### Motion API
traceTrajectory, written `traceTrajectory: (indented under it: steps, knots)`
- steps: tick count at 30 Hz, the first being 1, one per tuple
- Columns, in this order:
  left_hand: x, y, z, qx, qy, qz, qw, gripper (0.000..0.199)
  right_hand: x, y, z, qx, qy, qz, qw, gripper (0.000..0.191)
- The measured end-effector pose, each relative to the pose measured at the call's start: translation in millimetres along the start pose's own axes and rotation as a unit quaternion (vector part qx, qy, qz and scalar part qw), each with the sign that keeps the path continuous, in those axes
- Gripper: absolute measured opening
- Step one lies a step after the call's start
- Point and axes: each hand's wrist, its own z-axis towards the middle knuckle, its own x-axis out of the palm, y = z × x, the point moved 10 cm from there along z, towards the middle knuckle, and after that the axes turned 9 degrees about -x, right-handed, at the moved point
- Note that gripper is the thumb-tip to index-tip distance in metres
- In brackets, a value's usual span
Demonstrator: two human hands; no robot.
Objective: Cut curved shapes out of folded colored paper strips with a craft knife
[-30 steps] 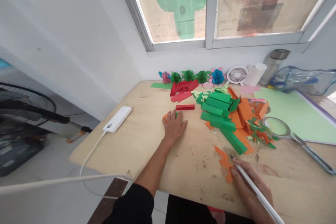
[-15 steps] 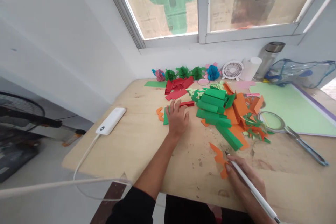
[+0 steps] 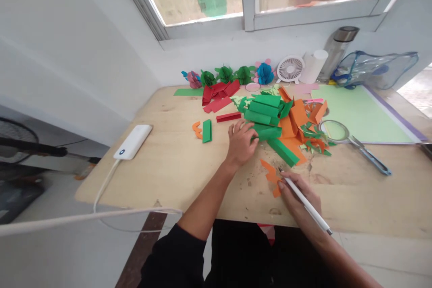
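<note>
- Left grip (image 3: 241,144): fingers bent at the green folded strips (image 3: 265,110) piled on the counter (image 3: 168,157); whether grasping or merely touching cannot be told.
- Right grip (image 3: 302,195): clasping the white pen (image 3: 308,205), fingertips at the orange cutout (image 3: 270,176).
- Advisable: light pressure, lest the strips slide; pen tip clear of the cutout.
- Counted: five paper balls (image 3: 265,73), one fan (image 3: 290,69), one power bank (image 3: 135,141).

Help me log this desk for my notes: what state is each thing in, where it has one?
Left hand: palm down, at the green strips; grip unclear
Right hand: closed around the white pen
White pen: tip bare
Orange cutout: jagged, touched by the right hand
Green strips: folded, heaped
Single red strip: folded
Power bank: cable plugged in
Bottle: upright, capped
Small fan: standing, spin unclear
</note>
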Motion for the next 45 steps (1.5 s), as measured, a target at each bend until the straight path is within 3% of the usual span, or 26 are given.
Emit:
traceTrajectory:
  steps: [10, 16, 23, 32, 40, 45]
  knots:
    - [-37.0, 40, -95, -0.088, -0.089, -0.059, 0.99, 0.005, -1, 14, -7, -0.013, 0.04, 0.01, 0.999, 0.022]
    - [-29.4, 29, -132, -0.106, -0.08, -0.102, 0.986, 0.009, -14, 11, -9, 0.03, 0.008, 0.006, 1.0, 0.023]
    - [-11.7, 1, -144, -0.102, -0.027, -0.117, 0.988, 0.017, -13, 15, -6, 0.02, -0.014, 0.01, 1.0, 0.029]
    - [-16.2, 1, -142, -0.137, -0.018, 0.016, 0.99, 0.024, -10, 16, -11, 0.016, -0.006, -0.004, 1.0, 0.033]
    - [-5.1, -20, -143, -0.109, 0.041, -0.02, 0.993, 0.039, -8, 15, -11, 0.024, -0.012, -0.024, 0.999, 0.031]
    - [-9.3, -18, -145, -0.117, 0.05, -0.035, 0.991, 0.034, -8, 14, -10, 0.021, -0.008, -0.034, 0.999, 0.031]
